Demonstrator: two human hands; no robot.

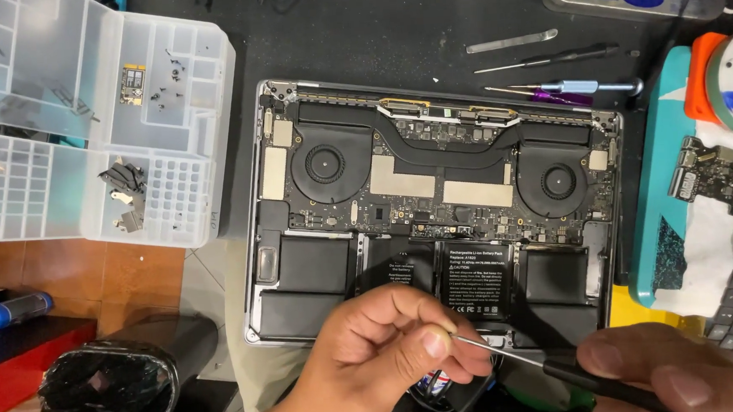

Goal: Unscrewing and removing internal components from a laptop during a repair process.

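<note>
As laptop (433,202) lies open, both hands grip screwdriver (559,370)

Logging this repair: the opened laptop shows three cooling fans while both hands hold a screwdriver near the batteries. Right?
Not quite: the laptop shows two fans, not three, as the head view shows. Both the left hand and right hand do hold the screwdriver near the batteries.

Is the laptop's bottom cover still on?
No, the laptop lies open with its fans, board and battery cells exposed.

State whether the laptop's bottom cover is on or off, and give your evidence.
Off: the laptop lies with both fans, board and battery cells exposed.
</note>
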